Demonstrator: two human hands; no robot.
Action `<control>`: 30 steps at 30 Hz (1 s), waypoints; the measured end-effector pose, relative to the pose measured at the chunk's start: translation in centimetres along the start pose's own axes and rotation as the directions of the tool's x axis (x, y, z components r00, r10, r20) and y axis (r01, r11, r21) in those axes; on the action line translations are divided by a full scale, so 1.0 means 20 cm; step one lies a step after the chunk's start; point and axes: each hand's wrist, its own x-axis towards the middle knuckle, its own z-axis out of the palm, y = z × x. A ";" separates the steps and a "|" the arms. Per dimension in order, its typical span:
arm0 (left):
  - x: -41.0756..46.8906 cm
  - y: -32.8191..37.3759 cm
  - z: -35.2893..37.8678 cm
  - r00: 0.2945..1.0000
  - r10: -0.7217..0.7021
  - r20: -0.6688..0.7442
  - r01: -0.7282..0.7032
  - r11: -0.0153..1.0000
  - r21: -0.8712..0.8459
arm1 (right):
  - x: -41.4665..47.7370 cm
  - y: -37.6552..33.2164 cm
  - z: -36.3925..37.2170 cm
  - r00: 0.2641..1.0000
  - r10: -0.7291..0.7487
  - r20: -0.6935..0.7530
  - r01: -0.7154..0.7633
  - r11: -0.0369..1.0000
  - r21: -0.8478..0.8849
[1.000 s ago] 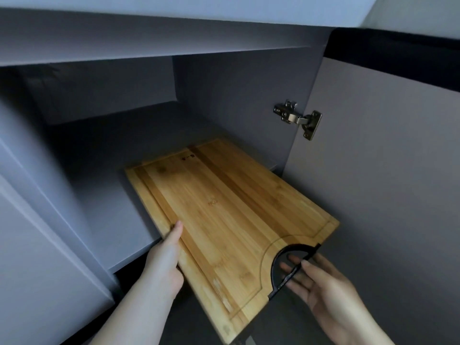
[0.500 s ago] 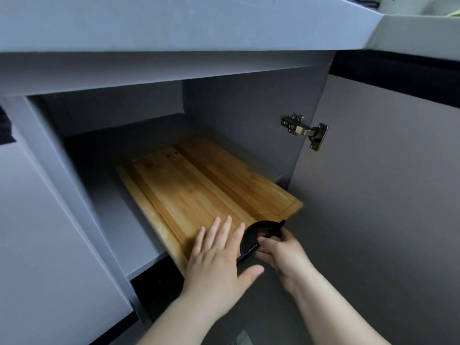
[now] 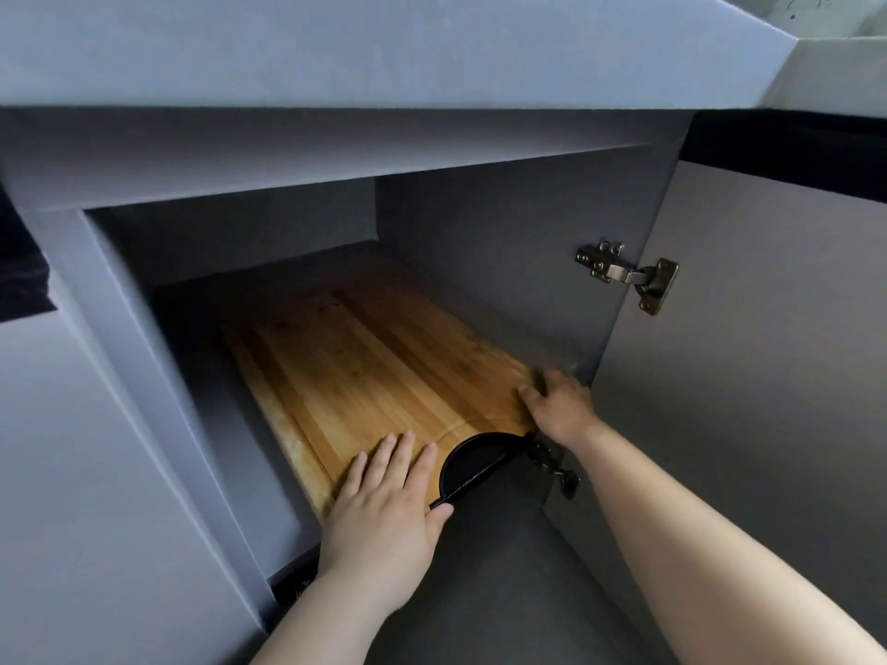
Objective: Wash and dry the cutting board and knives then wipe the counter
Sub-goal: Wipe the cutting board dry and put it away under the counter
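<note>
The wooden cutting board point(image 3: 365, 371) lies flat on a shelf point(image 3: 225, 424) inside an open grey cabinet, with its long side running into the cabinet. Its black half-round handle cut-out point(image 3: 473, 465) is at the near right corner. My left hand point(image 3: 384, 511) rests palm-down on the near end of the board, fingers spread and thumb against the black handle edge. My right hand point(image 3: 559, 405) is blurred, with bent fingers on the board's right edge by the cabinet wall. No knives are in view.
The cabinet door point(image 3: 749, 386) stands open on the right, held by an upper metal hinge point(image 3: 624, 273) and a lower hinge point(image 3: 552, 465) just beside the handle. The grey countertop edge point(image 3: 336, 55) overhangs above. A closed cabinet front point(image 3: 86, 472) is on the left.
The board has slid deeper onto the shelf. My right hand has left the black handle and moved up to the board's right edge. My left hand stays flat on the near end.
</note>
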 end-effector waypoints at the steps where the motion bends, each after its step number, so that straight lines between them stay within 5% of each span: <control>1: 0.00 -0.01 0.00 1.000 -0.006 -0.005 0.006 1.000 0.002 | 0.02 -0.02 0.01 0.999 -0.025 0.032 0.027 0.998 -0.057; 13: -0.01 -0.09 -0.02 0.966 -0.258 0.017 0.257 0.965 0.045 | 0.06 -0.25 0.16 0.982 -0.161 0.102 0.172 0.979 -0.109; 23: -0.01 -0.10 -0.02 0.952 -0.301 0.063 0.295 0.951 0.091 | 0.05 -0.23 0.17 0.977 -0.189 0.103 0.195 0.979 -0.057; 30: -0.11 -0.04 -0.19 0.943 -0.293 0.160 0.301 0.953 -0.027 | -0.38 -0.11 -0.28 0.975 -0.116 -0.189 0.127 0.991 0.044</control>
